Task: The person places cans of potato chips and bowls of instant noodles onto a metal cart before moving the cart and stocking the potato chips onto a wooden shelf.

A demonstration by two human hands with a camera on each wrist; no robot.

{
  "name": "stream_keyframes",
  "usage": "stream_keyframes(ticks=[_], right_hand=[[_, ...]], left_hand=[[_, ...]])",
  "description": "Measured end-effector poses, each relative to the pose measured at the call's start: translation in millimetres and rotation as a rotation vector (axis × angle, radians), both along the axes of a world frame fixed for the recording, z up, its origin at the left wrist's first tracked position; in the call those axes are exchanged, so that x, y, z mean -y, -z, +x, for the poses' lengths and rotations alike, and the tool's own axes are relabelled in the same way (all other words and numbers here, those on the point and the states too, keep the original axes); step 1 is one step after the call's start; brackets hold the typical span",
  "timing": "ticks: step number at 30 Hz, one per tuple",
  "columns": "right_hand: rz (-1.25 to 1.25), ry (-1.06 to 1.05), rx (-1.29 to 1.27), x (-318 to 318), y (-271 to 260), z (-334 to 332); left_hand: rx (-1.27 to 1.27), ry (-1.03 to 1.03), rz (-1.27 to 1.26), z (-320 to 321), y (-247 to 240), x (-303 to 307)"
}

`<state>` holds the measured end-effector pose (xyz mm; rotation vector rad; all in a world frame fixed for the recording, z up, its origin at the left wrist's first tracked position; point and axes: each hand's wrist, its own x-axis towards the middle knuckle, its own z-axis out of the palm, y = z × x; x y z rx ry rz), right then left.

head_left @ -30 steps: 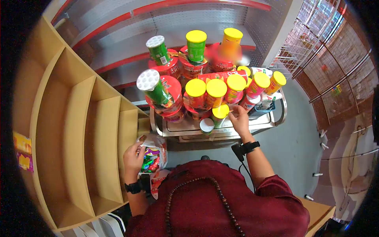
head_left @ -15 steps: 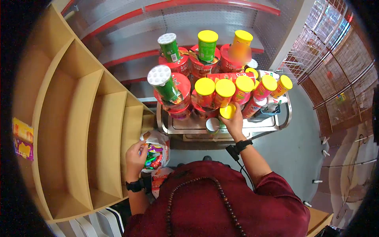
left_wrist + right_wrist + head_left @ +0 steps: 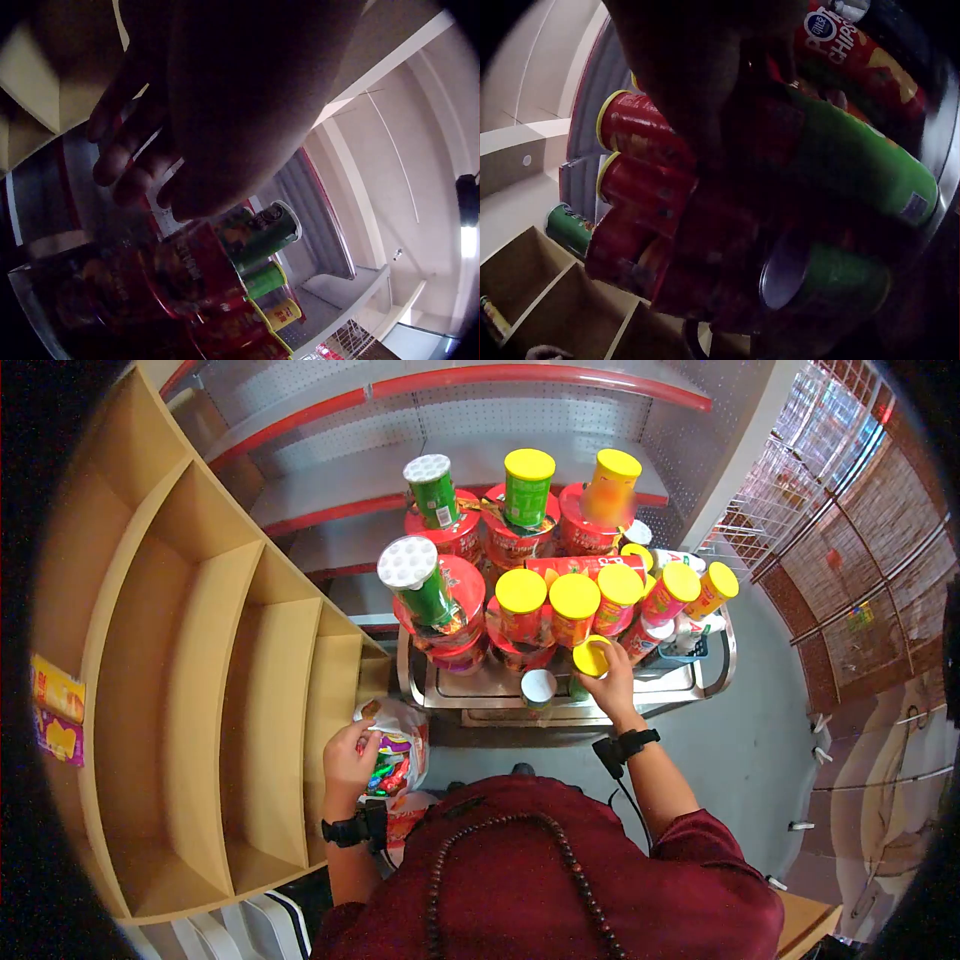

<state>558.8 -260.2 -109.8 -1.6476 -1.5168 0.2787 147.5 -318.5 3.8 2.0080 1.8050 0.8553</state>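
Since the earlier frame, the right hand (image 3: 614,690) is shifting the yellow-lidded green can (image 3: 877,161), gripped near its lid, away from the pale-topped can (image 3: 538,686) along the metal cart's (image 3: 458,688) near edge. The left hand (image 3: 350,765) is hovering, fingers loosely bent, beside the plastic bag (image 3: 413,724).

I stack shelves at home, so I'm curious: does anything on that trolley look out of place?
Yes, one thing: a red can lies on its side behind a row of yellow-lidded cans that look upright, so it breaks the pattern. I see nothing clearly spilled.
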Motion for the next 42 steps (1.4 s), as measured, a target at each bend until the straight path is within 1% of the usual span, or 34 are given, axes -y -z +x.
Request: stream_keyframes(ticks=[2, 5, 10, 15, 17, 19, 21, 22, 23, 24, 26, 27, 29, 30, 31, 33, 34, 36, 37, 39, 40, 41, 42], right_hand=[[0.000, -0.020, 0.158, 2.2, -9.6, -1.8], [-0.028, -0.016, 0.212, -1.2, -12.8, -3.5], [-0.059, -0.010, 0.216, -4.0, -13.4, -2.6], [0.007, -0.045, 0.251, 1.8, -14.7, 6.2], [-0.015, -0.118, 0.262, 7.3, -40.3, 15.1], [-0.223, -0.233, 0.180, 10.8, -75.0, 29.4], [-0.170, -0.378, -0.059, 9.4, -107.0, 43.0], [-0.215, -0.399, -0.318, 10.3, -117.2, 46.7], [-0.176, -0.428, -0.301, 10.5, -133.7, 51.8], [-0.142, -0.451, -0.442, 10.2, -147.6, 51.0], [-0.056, -0.501, -0.756, 6.6, -163.1, 42.8], [-0.047, -0.502, -0.756, 3.1, -165.5, 34.8], [0.070, -0.646, -1.211, -5.6, -167.6, 15.1], [0.104, -0.657, -1.245, -10.1, -167.3, 4.3], [0.066, -0.685, -1.276, -12.7, -168.7, -4.0], [0.049, -0.722, -1.264, -19.8, -171.3, -24.0], [0.011, -0.765, -1.308, -20.4, -176.1, -35.4], [-0.024, -0.807, -1.233, -29.2, -171.0, -50.0], [-0.023, -0.813, -1.196, -33.0, -170.7, -59.5], [-0.058, -0.878, -1.231, -35.3, -174.6, -76.6], [-0.106, -0.917, -1.285, -36.6, -176.3, -85.1], [-0.153, -0.956, -1.337, -39.3, -178.4, -92.6], [-0.123, -1.045, -1.361, -46.5, -173.4, -100.7]], left_hand=[[-0.021, 0.004, -0.001, 2.2, 0.8, -1.9], [-0.007, 0.010, -0.010, 4.1, 1.2, -3.2], [-0.012, -0.011, -0.019, 5.8, 3.6, -3.5], [-0.024, -0.041, -0.029, 8.7, 1.3, -1.4], [-0.015, -0.054, -0.055, 9.8, -0.5, -0.3], [0.007, -0.048, -0.067, 8.7, 2.4, -0.7], [0.025, -0.035, -0.083, 9.9, 0.5, -0.2], [0.011, -0.004, -0.067, 14.6, -4.3, -1.4], [-0.002, 0.026, -0.050, 19.6, -7.6, -2.7], [-0.005, 0.029, -0.044, 23.8, -8.6, -4.8], [0.024, 0.104, -0.093, 33.7, -10.2, -9.9], [0.020, 0.107, -0.086, 40.1, -12.3, -12.4], [0.038, 0.229, -0.015, 52.5, -16.2, -17.2], [0.069, 0.277, -0.047, 55.7, -16.0, -19.2], [0.063, 0.268, -0.041, 61.5, -22.8, -19.5], [0.107, 0.357, -0.054, 74.5, -39.9, -19.9], [0.100, 0.342, -0.047, 77.6, -42.2, -20.0], [0.250, 0.442, -0.132, 80.7, -43.2, -18.8], [0.247, 0.424, -0.126, 79.9, -38.9, -18.2], [0.301, 0.511, -0.128, 76.1, -28.4, -16.7], [0.429, 0.550, -0.275, 75.8, -34.4, -16.1], [0.428, 0.533, -0.267, 73.7, -31.4, -14.7], [0.514, 0.533, -0.273, 70.7, -25.2, -14.6]])
